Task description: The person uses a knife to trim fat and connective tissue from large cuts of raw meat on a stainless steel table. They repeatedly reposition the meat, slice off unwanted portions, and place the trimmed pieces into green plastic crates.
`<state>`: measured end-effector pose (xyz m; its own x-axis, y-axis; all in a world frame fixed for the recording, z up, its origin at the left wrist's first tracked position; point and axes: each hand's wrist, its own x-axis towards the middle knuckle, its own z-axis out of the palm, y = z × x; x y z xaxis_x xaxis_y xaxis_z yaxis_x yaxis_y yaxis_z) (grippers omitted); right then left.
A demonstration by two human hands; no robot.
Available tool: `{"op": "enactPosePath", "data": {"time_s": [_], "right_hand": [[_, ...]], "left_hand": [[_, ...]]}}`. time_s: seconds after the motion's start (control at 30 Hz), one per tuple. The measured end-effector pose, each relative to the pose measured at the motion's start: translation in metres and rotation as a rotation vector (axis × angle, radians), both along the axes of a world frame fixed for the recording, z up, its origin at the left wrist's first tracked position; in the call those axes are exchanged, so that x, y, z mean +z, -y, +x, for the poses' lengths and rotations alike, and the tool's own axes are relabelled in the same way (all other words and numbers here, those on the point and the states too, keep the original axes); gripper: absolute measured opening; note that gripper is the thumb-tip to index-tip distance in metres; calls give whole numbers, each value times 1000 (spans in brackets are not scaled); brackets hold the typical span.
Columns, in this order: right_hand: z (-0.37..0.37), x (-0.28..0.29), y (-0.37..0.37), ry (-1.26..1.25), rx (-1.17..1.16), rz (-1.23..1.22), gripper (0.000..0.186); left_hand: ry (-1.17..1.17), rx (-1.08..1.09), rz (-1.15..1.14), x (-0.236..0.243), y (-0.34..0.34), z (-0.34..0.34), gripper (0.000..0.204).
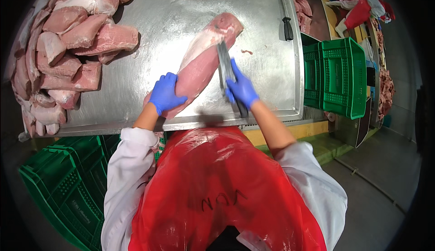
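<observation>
A long pork loin [199, 72] lies slantwise on the metal table [158, 19], its far end toward the upper right. My left hand [165, 94], in a blue glove, holds the loin near its close end, with the thumb across the top of the meat. In my right hand [242, 90], also gloved in blue, is a knife [224, 63]. The fingers are closed around it. The blade points away from me and its tip is at the right side of the loin's far end. Motion blurs the knife and partly hides how its handle is gripped.
Cut meat pieces [72, 47] are heaped at the table's left. A second knife [287, 26] lies along the right edge. Green crates stand right [342, 76] and lower left [68, 187]. Another person [362, 13] is at the upper right, beyond a bin with meat [303, 13].
</observation>
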<state>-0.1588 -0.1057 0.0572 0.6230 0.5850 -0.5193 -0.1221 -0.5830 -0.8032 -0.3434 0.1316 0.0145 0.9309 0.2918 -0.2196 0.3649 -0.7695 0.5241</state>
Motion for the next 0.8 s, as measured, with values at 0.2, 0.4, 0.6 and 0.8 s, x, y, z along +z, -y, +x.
{"op": "enactPosePath", "data": {"time_s": [0.2,0.4,0.6,0.8], "right_hand": [[-2,19,115,-134,-15,122,77],[90,3,53,-24,-206,333,77],[96,-28,-34,-103,-55,327,76],[100,-5,-50,-27,333,77,72]], "left_hand": [[188,126,157,27,2,108,51],[-102,246,128,14,22,224,45],[-6,499,-285,13,-4,210,29],[-22,438,-295,-11,-18,211,24]]}}
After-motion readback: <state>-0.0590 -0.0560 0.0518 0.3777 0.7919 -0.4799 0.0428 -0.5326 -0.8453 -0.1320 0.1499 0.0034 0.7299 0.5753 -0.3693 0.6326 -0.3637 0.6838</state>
